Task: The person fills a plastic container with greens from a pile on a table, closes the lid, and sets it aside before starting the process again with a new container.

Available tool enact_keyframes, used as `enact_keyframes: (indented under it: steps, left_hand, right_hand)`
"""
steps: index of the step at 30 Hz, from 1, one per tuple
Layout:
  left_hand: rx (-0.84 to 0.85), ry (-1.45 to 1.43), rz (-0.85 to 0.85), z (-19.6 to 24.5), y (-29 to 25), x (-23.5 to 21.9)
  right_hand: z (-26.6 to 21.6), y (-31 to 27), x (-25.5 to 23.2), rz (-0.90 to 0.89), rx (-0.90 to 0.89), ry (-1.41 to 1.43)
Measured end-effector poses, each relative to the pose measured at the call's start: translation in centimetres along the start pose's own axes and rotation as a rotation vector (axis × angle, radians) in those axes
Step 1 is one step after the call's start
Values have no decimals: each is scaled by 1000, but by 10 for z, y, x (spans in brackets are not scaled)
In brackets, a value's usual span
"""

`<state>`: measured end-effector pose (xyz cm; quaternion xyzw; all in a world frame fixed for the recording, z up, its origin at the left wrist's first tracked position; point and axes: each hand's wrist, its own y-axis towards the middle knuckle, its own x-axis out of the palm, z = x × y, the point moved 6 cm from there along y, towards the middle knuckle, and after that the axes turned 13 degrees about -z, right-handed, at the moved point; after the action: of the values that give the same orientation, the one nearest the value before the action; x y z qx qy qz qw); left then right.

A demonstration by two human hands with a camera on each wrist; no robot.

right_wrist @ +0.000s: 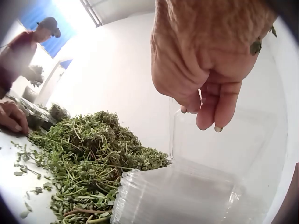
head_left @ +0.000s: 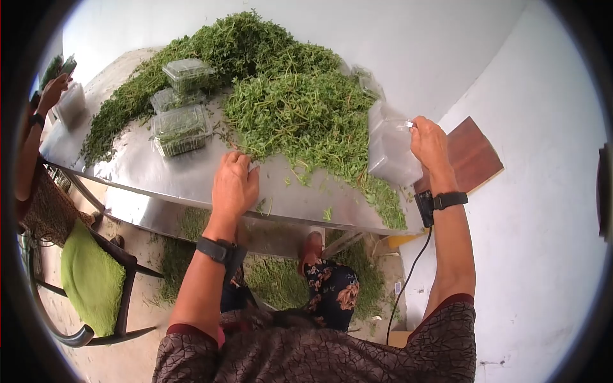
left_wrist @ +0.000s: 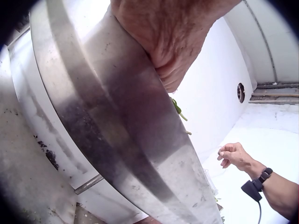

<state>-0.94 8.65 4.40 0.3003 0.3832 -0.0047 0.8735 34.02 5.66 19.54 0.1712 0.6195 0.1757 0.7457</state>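
Note:
My right hand (head_left: pixel 429 145) is at the table's right end, thumb and fingers pinching the rim of a clear plastic clamshell box (right_wrist: pixel 219 140) above a stack of nested boxes (right_wrist: pixel 168 193). Its fingertips (right_wrist: pixel 217 128) overlap the see-through lid in the right wrist view. My left hand (head_left: pixel 235 184) rests at the front of the metal table (head_left: pixel 191 185) with loosely bent fingers and nothing in them. Beyond it spreads a big heap of leafy green stems (head_left: pixel 287 108). Left of the heap, clear boxes with greens inside (head_left: pixel 182 131) stand close together.
Another person's hand (head_left: pixel 54 89) holds greens at the far left, near another box stack (head_left: pixel 70 105). A chair with a green cushion (head_left: pixel 92 281) stands lower left. A brown board (head_left: pixel 476 153) leans by the right wall. Loose stems (head_left: pixel 274 281) cover the floor below.

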Motion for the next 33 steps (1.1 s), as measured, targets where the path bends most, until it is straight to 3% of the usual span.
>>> enact_keyframes:
  steps: [10, 13, 15, 18, 20, 24, 29, 33]
  left_hand:
    - [-12, 9, -20, 0, 0, 0]
    - [-2, -1, -8, 0, -1, 0]
    - [8, -6, 5, -1, 0, -1]
    - [5, -30, -2, -1, 1, 0]
    - [9, -22, -14, -4, 1, 3]
    - [19, 4, -5, -2, -1, 3]
    - [31, 21, -23, 1, -1, 2]
    - [27, 49, -24, 0, 0, 3]
  right_hand:
    - [2, 24, -30, 148, 65, -82]
    - [-1, 23, -47, 189, 156, -67]
    - [-9, 11, -58, 362, 48, 58]
    - [-36, -18, -59, 397, 105, 227]
    - [-50, -42, -37, 448, 90, 380]
    - [-119, -89, -13, 506, -82, 390]
    - [-154, -120, 57, 280, -7, 602]
    - [-158, -127, 65, 310, 14, 586]
